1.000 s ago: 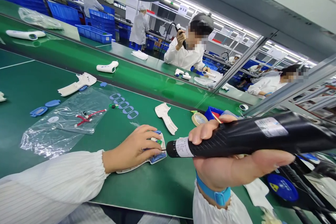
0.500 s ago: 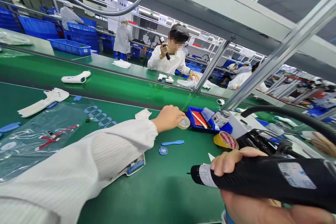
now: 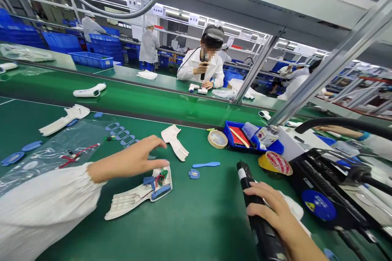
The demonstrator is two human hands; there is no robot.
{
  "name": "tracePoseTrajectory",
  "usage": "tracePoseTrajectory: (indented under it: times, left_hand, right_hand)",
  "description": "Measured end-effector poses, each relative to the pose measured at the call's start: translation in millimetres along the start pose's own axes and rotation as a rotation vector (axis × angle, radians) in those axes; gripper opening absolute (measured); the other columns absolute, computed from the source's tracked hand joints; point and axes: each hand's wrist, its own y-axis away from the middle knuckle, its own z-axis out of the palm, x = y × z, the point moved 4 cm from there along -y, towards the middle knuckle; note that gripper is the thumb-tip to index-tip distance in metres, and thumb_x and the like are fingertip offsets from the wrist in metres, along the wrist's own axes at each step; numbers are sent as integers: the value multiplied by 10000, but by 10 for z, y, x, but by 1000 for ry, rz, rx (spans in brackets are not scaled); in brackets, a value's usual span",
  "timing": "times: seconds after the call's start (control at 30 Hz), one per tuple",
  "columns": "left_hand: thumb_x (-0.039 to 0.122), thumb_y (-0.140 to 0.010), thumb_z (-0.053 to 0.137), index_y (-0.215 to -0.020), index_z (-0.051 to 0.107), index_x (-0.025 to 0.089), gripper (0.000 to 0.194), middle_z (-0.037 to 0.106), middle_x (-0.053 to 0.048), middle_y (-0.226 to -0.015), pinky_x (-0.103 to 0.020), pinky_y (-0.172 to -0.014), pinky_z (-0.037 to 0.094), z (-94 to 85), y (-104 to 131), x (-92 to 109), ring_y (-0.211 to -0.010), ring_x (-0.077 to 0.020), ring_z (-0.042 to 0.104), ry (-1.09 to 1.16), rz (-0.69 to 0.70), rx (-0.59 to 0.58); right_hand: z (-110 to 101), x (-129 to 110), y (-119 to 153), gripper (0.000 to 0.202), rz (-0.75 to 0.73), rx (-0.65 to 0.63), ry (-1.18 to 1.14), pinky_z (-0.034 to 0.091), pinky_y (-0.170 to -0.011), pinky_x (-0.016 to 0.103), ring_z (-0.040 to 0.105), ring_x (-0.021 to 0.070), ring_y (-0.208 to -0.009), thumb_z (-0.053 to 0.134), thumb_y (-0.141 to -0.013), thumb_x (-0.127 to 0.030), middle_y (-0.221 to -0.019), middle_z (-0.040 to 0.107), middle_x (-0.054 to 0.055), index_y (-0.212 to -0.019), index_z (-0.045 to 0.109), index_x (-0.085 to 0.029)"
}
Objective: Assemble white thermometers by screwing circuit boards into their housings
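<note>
My left hand point(image 3: 134, 159) is open, thumb and fingers apart. It hovers by the top end of a white, gun-shaped housing half point(image 3: 128, 202) with a green circuit board point(image 3: 163, 177), thin wires and blue parts inside. My right hand point(image 3: 272, 206) is wrapped over a black electric screwdriver point(image 3: 255, 212), whose tip end points away from me. Between the hands lie a blue strip point(image 3: 206, 164) and a small blue piece with a clear window point(image 3: 194, 174). Behind them, a matching white shell point(image 3: 175, 142) rests near a round tan ring point(image 3: 217, 139) filled with small shiny pieces.
A blue bin point(image 3: 254, 138) and a yellow tape roll point(image 3: 275, 163) stand at the back right, beside black equipment point(image 3: 324, 187). At left, a clear plastic bag point(image 3: 39, 167) lies under wires. A green conveyor point(image 3: 159, 104) crosses behind; a co-worker point(image 3: 203, 61) sits beyond.
My left hand has drawn back leftward from the round ring to above the housing half. My right hand has lowered the screwdriver and turned its tip from leftward to away from me.
</note>
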Motion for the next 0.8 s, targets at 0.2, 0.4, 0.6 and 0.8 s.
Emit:
tracePoseTrajectory:
  times: [0.2,0.4,0.6,0.8]
  left_hand:
    - [533,-669,619,-1285,444,266,694,594,-49,-1129,-303,-830,466,257,684,-286,-1037,-260,562,6,-209,-109]
    - [362,-748,522,-1331,383,255,610,613,-51,-1131,-342,-845,454,454,848,-240,-1044,-263,562,-19,-225,-64]
    - [311,-784,464,-1350,318,216,592,492,-61,-1331,-353,-911,435,563,898,-152,-1138,-245,527,25,-136,57]
    - [238,-800,427,-1375,249,234,601,486,-81,-1328,-363,-882,462,634,932,-184,-1110,-249,549,-7,-84,57]
  right_hand:
    - [-1,277,224,349,-39,49,389,491,-707,369,593,233,-896,388,-801,-119,-1033,614,93,-1013,624,-263]
    - [105,-578,-455,178,84,90,1,494,-705,273,614,173,-811,477,-852,-222,-902,640,63,-981,601,-221]
    - [868,-1497,-1074,276,169,-415,-325,407,-532,229,610,144,-598,483,-864,-295,-672,656,-26,-1131,512,-231]
    - [1152,-1557,-1182,151,246,-511,-377,338,-502,206,582,135,-529,506,-849,-316,-595,621,-42,-952,486,-209]
